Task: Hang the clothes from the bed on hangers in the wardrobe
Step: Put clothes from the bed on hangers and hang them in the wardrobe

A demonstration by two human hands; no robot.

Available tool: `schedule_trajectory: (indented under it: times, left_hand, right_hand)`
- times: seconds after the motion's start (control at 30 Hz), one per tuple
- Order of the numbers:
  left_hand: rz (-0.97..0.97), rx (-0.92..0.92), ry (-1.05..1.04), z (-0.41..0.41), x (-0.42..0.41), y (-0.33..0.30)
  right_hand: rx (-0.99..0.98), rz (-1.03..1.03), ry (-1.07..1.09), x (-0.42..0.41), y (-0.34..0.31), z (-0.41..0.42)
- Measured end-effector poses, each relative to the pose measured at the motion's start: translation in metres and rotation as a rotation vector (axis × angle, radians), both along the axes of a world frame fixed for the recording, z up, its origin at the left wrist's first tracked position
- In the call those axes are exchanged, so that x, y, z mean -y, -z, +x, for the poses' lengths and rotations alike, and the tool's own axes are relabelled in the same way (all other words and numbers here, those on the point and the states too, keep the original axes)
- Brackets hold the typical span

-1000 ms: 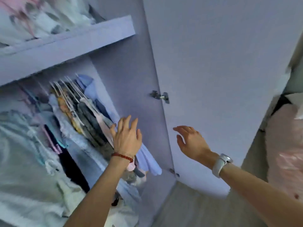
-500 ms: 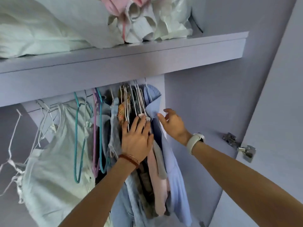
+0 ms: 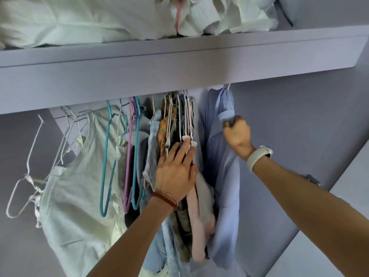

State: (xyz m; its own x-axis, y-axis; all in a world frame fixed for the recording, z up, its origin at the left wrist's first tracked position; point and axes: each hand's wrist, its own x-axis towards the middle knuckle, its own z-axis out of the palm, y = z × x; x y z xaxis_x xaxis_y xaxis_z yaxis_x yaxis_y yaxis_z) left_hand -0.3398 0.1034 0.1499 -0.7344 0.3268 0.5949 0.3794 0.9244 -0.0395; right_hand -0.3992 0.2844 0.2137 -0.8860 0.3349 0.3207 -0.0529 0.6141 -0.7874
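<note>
Fingers [image 3: 180,151] of the left hand [image 3: 175,172] lie straight, pressing a bunch of hung clothes [image 3: 179,124] aside; the right hand [image 3: 237,134] curls around a blue shirt [image 3: 221,166] hanging apart inside the wardrobe [image 3: 179,76].

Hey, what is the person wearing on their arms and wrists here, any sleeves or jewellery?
Both forearms are bare, with no sleeves in view. The left hand has a red beaded bracelet at its wrist, with a thin pale strand beside it. The right hand has a white watch band round its wrist, its case partly showing at the edge. No rings can be made out.
</note>
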Motion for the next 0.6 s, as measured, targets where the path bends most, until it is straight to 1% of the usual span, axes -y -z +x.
schedule_trajectory:
  times: [0.07, 0.17, 0.2, 0.27, 0.37, 0.4, 0.47, 0.53, 0.6]
  left_hand:
    - [0.005, 0.019, -0.016, 0.000, 0.000, -0.001]
    - [-0.033, 0.001, -0.028, 0.001, -0.001, -0.003]
    - [-0.040, -0.034, -0.026, 0.002, -0.002, -0.004]
    - [0.017, -0.117, 0.018, 0.010, -0.010, -0.006]
    - [0.161, -0.190, 0.221, 0.030, -0.031, -0.001]
    - [0.202, -0.172, 0.316, 0.039, -0.040, 0.005]
    - [0.237, -0.064, 0.475, 0.058, -0.060, 0.022]
    - [0.168, 0.058, 0.553, 0.080, -0.083, 0.040]
    - [0.114, 0.140, 0.658, 0.105, -0.106, 0.059]
  right_hand:
    - [-0.095, -0.056, 0.021, -0.009, 0.001, 0.009]
    - [-0.157, 0.003, 0.043, -0.026, 0.014, 0.046]
    - [-0.171, 0.051, 0.034, -0.032, 0.023, 0.061]
    - [-0.160, 0.211, 0.055, -0.047, 0.044, 0.096]
    - [-0.154, 0.506, 0.110, -0.068, 0.076, 0.161]
    - [-0.155, 0.584, 0.103, -0.074, 0.084, 0.186]
    - [-0.115, 0.673, 0.093, -0.085, 0.098, 0.241]
    - [-0.061, 0.721, 0.100, -0.096, 0.109, 0.297]
    - [-0.007, 0.774, 0.156, -0.107, 0.117, 0.353]
